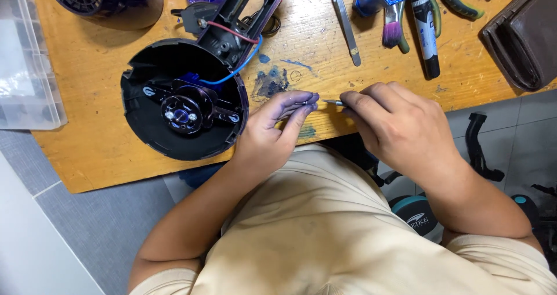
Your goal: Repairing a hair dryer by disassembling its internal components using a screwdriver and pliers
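Two hands meet at the near edge of the wooden desk [104,150]: the left hand [277,126] pinches a tiny part between its fingertips, too small to identify, and the right hand [394,123] grips a thin metal tool [333,102] pointed at it. Just left lies the opened black hair dryer shell [180,100]. Farther back rest tweezers [346,25] and a marker [426,33].

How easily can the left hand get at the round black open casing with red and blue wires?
Probably yes: the left hand lies just beside the round black casing, nothing stands between them, but its fingers already pinch a small part.
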